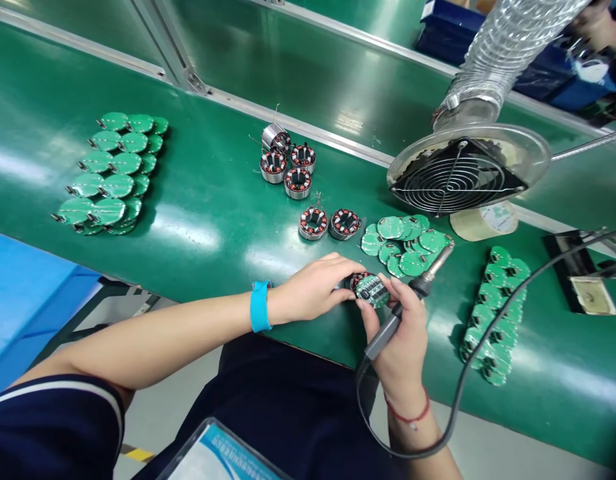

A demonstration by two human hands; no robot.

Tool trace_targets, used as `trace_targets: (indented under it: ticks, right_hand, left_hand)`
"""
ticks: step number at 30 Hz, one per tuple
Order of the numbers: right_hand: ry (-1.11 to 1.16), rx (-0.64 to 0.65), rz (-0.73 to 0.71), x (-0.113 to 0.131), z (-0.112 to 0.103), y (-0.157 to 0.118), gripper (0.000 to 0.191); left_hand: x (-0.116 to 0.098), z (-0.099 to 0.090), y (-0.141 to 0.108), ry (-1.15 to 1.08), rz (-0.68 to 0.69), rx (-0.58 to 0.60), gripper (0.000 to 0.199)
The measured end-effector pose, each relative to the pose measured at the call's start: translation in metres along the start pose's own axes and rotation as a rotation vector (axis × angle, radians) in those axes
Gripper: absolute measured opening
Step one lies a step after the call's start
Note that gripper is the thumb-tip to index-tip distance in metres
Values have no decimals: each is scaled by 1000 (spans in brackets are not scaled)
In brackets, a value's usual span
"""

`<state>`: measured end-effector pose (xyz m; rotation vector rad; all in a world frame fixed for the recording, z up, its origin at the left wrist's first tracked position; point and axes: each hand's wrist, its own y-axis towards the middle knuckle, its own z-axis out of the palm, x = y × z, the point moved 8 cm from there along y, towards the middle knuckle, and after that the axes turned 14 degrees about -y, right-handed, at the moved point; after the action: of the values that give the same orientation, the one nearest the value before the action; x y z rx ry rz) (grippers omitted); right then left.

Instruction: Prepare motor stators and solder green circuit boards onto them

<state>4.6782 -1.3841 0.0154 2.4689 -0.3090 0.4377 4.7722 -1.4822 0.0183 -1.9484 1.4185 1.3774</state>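
Between my hands, near the table's front edge, a round green circuit board (373,291) is held against a motor stator (357,280). My left hand (318,287) pinches the stator from the left, a blue band round its wrist. With thumb and fingertips my right hand (401,340) touches the board's right side. It also holds a soldering iron (387,333), whose metal tip points up and right, away from the board. Loose green boards (413,260) lie in a pile just beyond my hands.
Several stators (298,183) stand behind my left hand. Stacked boards (115,187) lie far left, more rows (495,313) at right. A fan hood (458,177) overhangs the back right, near a tape roll (483,221) and an iron stand (578,273). The iron's cable (461,400) loops at right.
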Motion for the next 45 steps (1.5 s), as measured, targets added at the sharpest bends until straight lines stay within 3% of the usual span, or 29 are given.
trace_targets:
  ticks: [6, 12, 16, 20, 23, 26, 29, 33, 38, 45]
  right_hand:
    - [5, 187, -224, 2, -1, 12, 52]
    - [110, 257, -331, 1, -2, 27, 45]
    - [194, 295, -338, -6, 2, 29, 48]
    - [180, 318, -322, -8, 10, 25, 50]
    - [228, 316, -331, -3, 11, 20, 52]
    - [252, 349, -331, 2, 12, 15, 61]
    - [268, 364, -342, 6, 10, 11, 68]
    - [327, 342, -220, 0, 12, 7, 70]
    - [390, 92, 114, -24, 6, 5, 56]
    - [512, 94, 96, -20, 6, 9, 48]
  left_hand:
    - [-1, 0, -1, 23, 12, -21, 38]
    - [0, 2, -1, 40, -6, -4, 38]
    - [1, 3, -2, 35, -21, -8, 36]
    - [3, 2, -7, -67, -64, -84, 44]
    - [-5, 2, -9, -110, -17, -122, 46]
    - [-16, 7, -7, -34, 33, -116, 44]
    - [-18, 13, -1, 95, -3, -116, 42]
    - [-18, 20, 4, 241, -38, -83, 31]
    - [-19, 17, 2, 256, -66, -82, 36]
    - [-17, 18, 0, 279, -88, -26, 36]
